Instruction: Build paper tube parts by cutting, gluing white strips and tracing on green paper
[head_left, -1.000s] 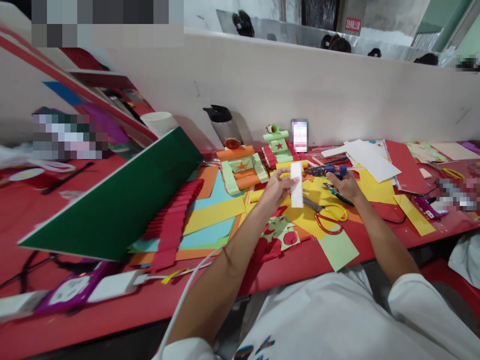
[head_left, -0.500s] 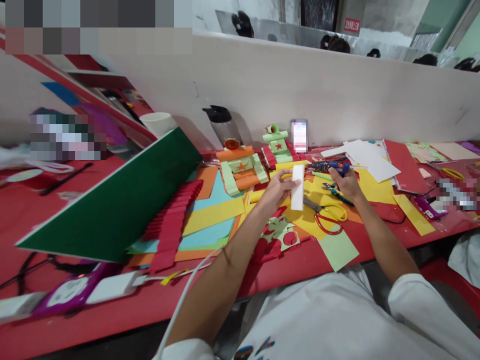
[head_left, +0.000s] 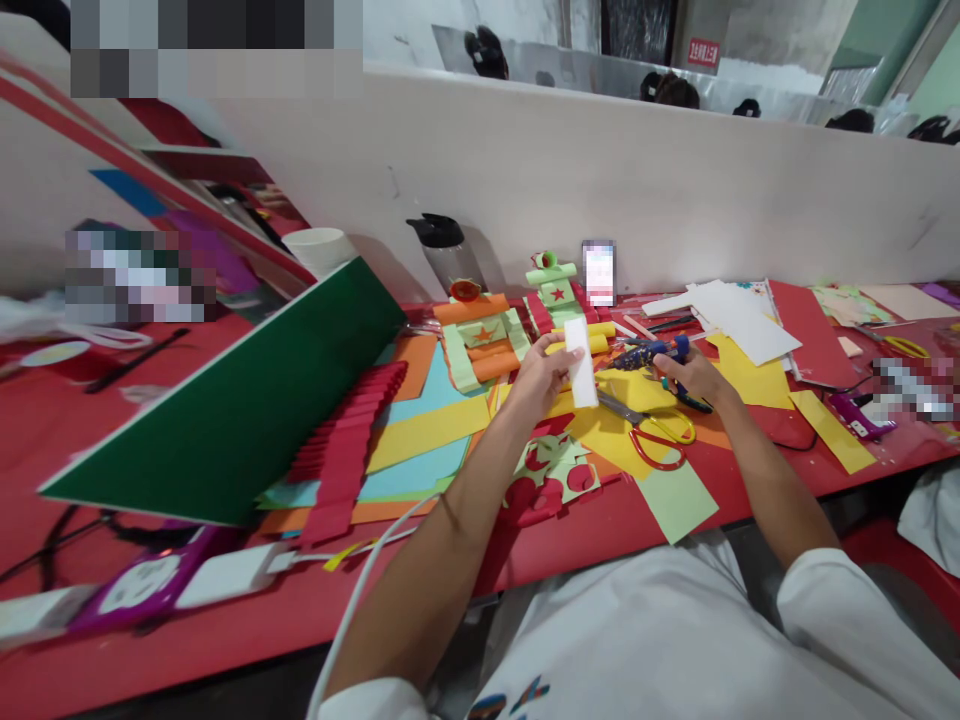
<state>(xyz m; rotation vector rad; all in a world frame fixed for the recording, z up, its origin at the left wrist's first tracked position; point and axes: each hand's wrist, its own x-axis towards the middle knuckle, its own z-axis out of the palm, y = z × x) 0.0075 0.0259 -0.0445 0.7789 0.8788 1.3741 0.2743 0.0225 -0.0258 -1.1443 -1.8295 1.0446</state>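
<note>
My left hand point(head_left: 547, 372) pinches a narrow white paper strip point(head_left: 580, 362), held up nearly upright above the table. My right hand point(head_left: 696, 375) is wrapped round a dark blue glue gun point(head_left: 637, 355), whose nozzle points left toward the strip, apart from it. Below the hands lie scissors point(head_left: 652, 430) with one yellow and one red handle, on yellow paper point(head_left: 611, 435). Pliers with dark handles point(head_left: 691, 400) lie beneath my right hand, partly hidden. Yellow paper rolls point(head_left: 596, 343) lie just behind the strip.
Paper figures point(head_left: 484, 340) with stars stand behind, near a bottle point(head_left: 450, 255) and a phone point(head_left: 599, 272) against the partition. A green board point(head_left: 225, 410) leans on the left. Red and green paper scraps point(head_left: 551, 475) lie in front. A white cable point(head_left: 367, 570) runs by my left arm.
The white strip has shifted slightly left and up in my left hand and now tilts. My right hand has lowered the glue gun a little and moved it slightly left.
</note>
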